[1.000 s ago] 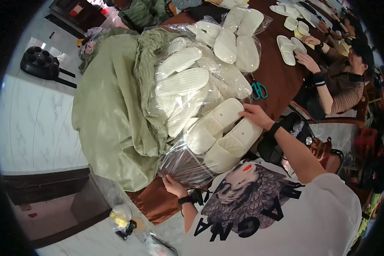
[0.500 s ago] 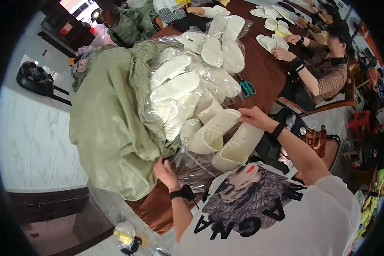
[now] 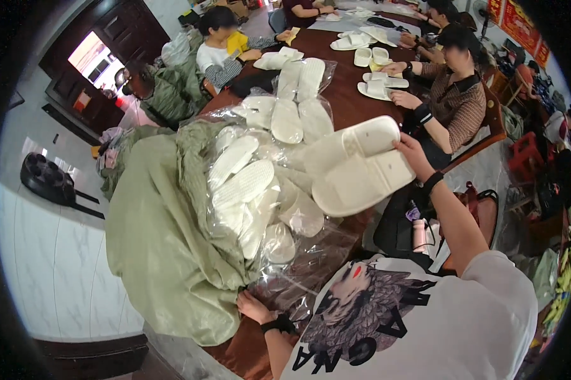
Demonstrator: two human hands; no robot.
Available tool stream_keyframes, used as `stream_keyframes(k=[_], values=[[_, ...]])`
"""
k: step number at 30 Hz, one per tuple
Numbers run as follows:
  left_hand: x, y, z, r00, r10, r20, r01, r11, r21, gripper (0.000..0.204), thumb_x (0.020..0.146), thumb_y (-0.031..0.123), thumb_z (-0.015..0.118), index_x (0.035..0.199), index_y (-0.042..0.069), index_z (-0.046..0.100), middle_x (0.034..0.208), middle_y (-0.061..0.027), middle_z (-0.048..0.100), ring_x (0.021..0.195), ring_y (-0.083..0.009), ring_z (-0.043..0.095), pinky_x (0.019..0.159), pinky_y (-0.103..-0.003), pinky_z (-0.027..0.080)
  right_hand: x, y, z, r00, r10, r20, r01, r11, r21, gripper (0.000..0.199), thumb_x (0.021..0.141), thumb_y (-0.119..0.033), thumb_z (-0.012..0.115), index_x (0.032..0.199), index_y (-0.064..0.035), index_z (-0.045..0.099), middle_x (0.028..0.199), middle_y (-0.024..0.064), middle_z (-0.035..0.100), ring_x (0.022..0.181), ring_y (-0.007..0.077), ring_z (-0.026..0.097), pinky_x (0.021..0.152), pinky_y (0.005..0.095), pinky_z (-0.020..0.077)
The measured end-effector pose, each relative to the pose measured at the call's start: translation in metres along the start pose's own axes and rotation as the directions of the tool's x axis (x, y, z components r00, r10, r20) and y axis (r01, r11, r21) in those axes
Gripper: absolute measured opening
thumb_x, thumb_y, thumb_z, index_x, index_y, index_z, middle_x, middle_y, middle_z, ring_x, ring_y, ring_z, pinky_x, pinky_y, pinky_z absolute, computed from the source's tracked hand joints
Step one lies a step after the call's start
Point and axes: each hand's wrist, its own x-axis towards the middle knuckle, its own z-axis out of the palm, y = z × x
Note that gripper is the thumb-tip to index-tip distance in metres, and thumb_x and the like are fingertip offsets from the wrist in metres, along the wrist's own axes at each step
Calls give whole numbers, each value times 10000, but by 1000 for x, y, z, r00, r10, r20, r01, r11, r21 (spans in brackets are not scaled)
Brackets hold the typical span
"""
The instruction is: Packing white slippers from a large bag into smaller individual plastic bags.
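- My right hand (image 3: 415, 158) is closed on the near ends of a pair of cream slippers (image 3: 361, 168); the fingers bend over the edges and both slippers hang together from this 1 grip, raised and slanting, their broad straps in view.
- The pair sits to the right of a heap of bagged slippers (image 3: 244, 180), overlapping its right side from where I look; some in the heap show ribbed soles, some show their straps, all under shiny clear plastic.
- My left hand (image 3: 257, 308) is low down, its fingers partly bent at the bottom edge of a large green sack (image 3: 171, 247); I cannot tell whether they pinch the cloth or only touch it.
- Clear plastic film (image 3: 298, 275) lies crumpled just beyond that hand; a brown tablecloth (image 3: 355, 60) runs under it all.
- Beyond my right hand, 1 co-worker (image 3: 453, 95) has hands at 2 white slippers (image 3: 382, 85); another person (image 3: 225, 54) sits at the far left of the table.
- Beside my right forearm is a pink bottle (image 3: 419, 235).
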Motion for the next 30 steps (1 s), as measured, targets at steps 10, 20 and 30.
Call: stream_keyframes(k=[10, 20, 30], values=[[-13, 48, -44, 988, 65, -141, -71, 997, -41, 227, 952, 115, 508, 1075, -62, 578, 997, -227, 583, 915, -401, 500, 827, -479, 390, 122, 132, -47, 996, -20, -84, -71, 353, -933, 359, 861, -278, 529, 921, 57, 646, 910, 291, 632, 877, 403, 631, 782, 462, 504], [-52, 61, -18, 961, -177, -210, 209, 968, 141, 372, 947, 355, 528, 1159, 59, 605, 1151, -178, 559, 1106, -362, 495, 939, -504, 378, 244, 56, 93, 945, 239, 223, -294, 919, 262, 242, 925, -245, 532, 949, -29, 639, 699, 27, 601, 594, 107, 582, 538, 252, 471], [23, 88, 21, 976, -157, -151, 201, 916, 348, 395, 920, 355, 562, 1185, 63, 586, 1189, -170, 545, 1137, -357, 481, 961, -513, 355, 466, 147, 116, 793, 478, -377, -299, 846, 442, 448, 772, -282, 740, 1053, 28, 579, 861, 90, 591, 792, 195, 555, 686, 361, 439]])
